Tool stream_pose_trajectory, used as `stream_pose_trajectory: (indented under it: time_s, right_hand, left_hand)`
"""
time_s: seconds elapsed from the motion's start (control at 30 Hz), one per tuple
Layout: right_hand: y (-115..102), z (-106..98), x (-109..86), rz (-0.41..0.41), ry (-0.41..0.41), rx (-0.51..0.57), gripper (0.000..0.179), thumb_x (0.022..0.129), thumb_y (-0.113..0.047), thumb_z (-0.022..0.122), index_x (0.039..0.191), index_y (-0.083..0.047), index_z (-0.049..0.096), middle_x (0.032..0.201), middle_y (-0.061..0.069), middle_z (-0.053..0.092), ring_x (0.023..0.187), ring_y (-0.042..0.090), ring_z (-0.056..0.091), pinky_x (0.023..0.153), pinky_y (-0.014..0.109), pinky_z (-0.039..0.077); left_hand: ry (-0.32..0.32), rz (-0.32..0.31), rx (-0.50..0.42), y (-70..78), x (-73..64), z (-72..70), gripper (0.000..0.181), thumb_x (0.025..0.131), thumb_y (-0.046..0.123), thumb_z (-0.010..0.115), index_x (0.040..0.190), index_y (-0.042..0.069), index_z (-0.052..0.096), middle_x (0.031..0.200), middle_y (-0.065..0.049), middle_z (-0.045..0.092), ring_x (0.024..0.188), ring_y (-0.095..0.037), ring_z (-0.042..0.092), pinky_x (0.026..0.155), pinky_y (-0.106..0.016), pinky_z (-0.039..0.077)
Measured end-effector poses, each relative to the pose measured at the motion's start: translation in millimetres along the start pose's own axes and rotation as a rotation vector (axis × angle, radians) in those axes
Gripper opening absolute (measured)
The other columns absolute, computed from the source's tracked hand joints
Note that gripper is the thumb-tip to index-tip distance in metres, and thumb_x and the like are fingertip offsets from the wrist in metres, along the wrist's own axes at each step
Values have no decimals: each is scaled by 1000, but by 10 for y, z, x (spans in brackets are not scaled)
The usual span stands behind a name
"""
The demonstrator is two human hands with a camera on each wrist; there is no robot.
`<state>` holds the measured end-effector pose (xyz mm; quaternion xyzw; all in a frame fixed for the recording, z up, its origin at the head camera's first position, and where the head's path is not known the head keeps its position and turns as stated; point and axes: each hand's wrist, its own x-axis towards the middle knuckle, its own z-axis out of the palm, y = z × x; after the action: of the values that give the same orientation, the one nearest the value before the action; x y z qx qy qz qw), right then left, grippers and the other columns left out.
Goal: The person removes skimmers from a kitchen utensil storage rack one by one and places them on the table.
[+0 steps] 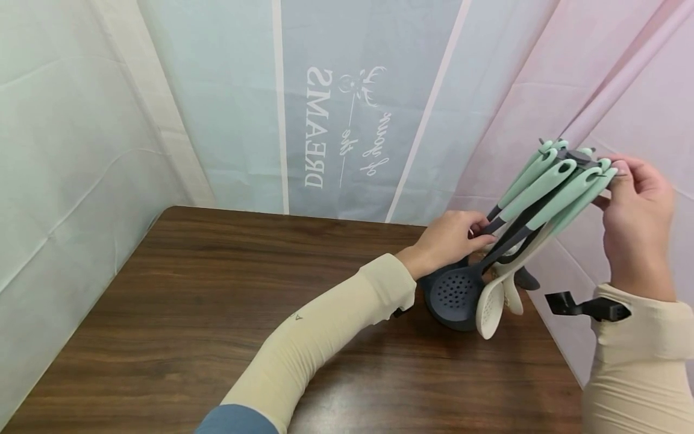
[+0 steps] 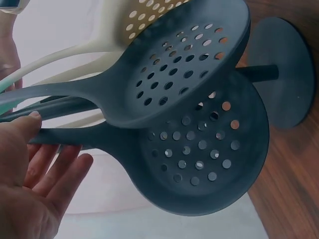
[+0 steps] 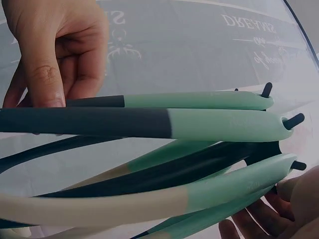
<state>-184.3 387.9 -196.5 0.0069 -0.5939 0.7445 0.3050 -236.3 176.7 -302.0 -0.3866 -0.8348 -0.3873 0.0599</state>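
A dark utensil stand carries several utensils with mint-green handles, hung by their top ends. My left hand pinches the dark stem of a slotted skimmer, thumb above and fingers beneath in the left wrist view. Another dark skimmer overlaps it. Beside these hangs a cream slotted spoon. At the top right, my right hand holds the end of a green handle close to a hook; its grip is partly hidden behind the handles.
The stand's round base rests on the brown wooden table, near its right edge. Printed cloth hangs behind the table, and pink cloth hangs at the right. A black wrist camera mount sits at my right cuff.
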Motion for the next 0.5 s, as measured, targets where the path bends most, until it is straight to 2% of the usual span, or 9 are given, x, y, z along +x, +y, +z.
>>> stream_pose_trajectory:
  time_s: [0.2, 0.37, 0.5]
  right_hand:
    - [3, 7, -7, -27, 30, 52, 12, 96, -3, 68, 98, 9, 71, 93, 10, 73, 76, 16, 72, 64, 24, 60]
    - [6, 13, -23, -47, 70, 2, 14, 94, -5, 71, 100, 8, 73, 94, 9, 74, 79, 16, 73, 64, 23, 59]
    - [5, 15, -44, -47, 83, -16, 14, 94, -6, 72, 99, 7, 73, 94, 8, 74, 81, 15, 73, 63, 22, 59]
  left_hand:
    - [59, 18, 1, -37, -24, -6, 18, 100, 31, 68, 112, 17, 69, 98, 10, 71, 85, 5, 62, 74, -8, 46]
    - [105, 88, 25, -46, -50, -37, 18, 100, 26, 68, 113, 14, 69, 98, 7, 72, 83, 5, 61, 72, -8, 45]
    - [120, 117, 39, -42, -69, -51, 18, 101, 23, 67, 114, 13, 71, 97, 6, 71, 80, 5, 59, 69, -8, 44]
